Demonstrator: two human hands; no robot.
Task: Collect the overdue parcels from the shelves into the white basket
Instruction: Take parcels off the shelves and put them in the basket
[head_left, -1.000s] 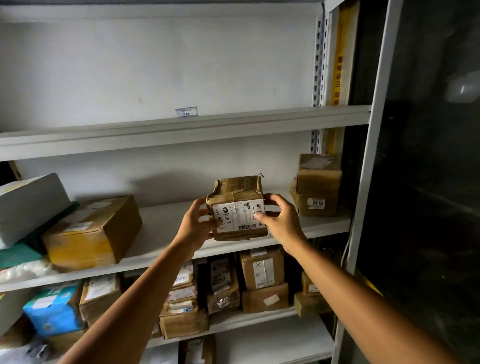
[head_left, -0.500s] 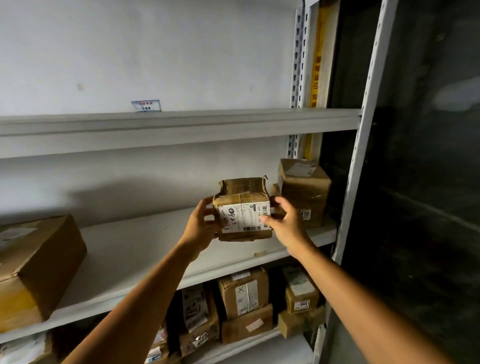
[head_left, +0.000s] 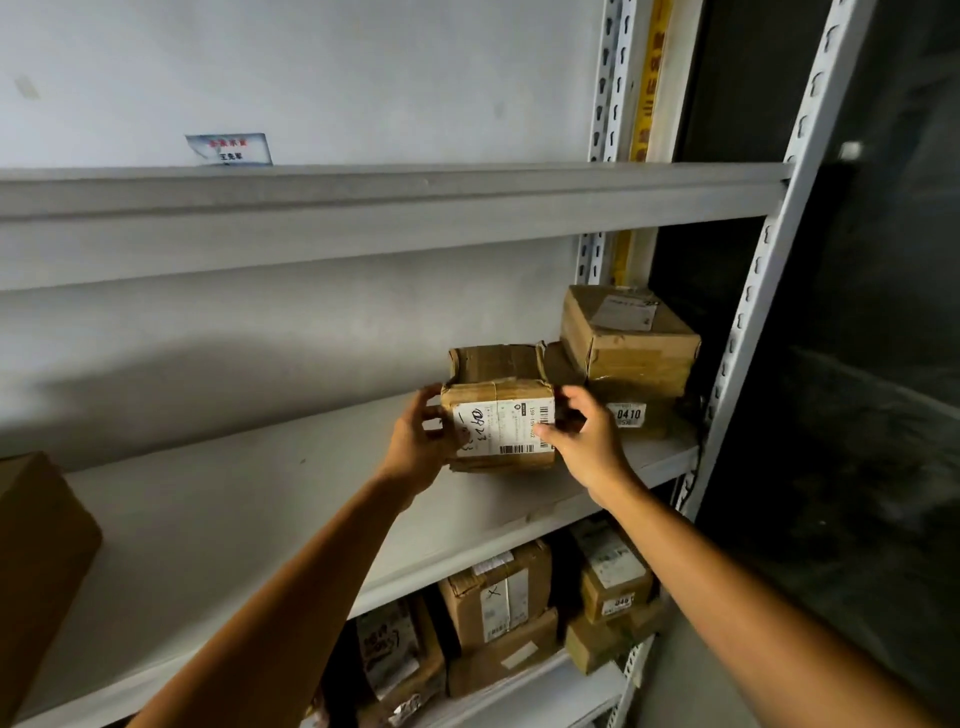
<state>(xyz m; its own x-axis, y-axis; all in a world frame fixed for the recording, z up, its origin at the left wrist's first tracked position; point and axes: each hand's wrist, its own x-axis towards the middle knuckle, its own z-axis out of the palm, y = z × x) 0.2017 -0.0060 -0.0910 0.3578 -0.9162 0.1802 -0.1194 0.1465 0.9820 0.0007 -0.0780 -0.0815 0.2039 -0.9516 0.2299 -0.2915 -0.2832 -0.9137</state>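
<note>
- The battered parcel (head_left: 501, 415) was held low over the middle shelf (head_left: 234, 519), just beside two stacked boxes (head_left: 628, 348).
- Left hand (head_left: 415, 449) and right hand (head_left: 587, 447) each had a grip clamped on one side of it.

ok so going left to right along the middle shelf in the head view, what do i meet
large brown box at the left edge → left hand → small labelled parcel → right hand → stacked boxes, the lower marked 0410

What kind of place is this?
Probably a parcel storage or pickup room: slotted metal shelving holds taped cardboard parcels, one box is numbered 0410, and the held parcel carries a barcode label.
</note>
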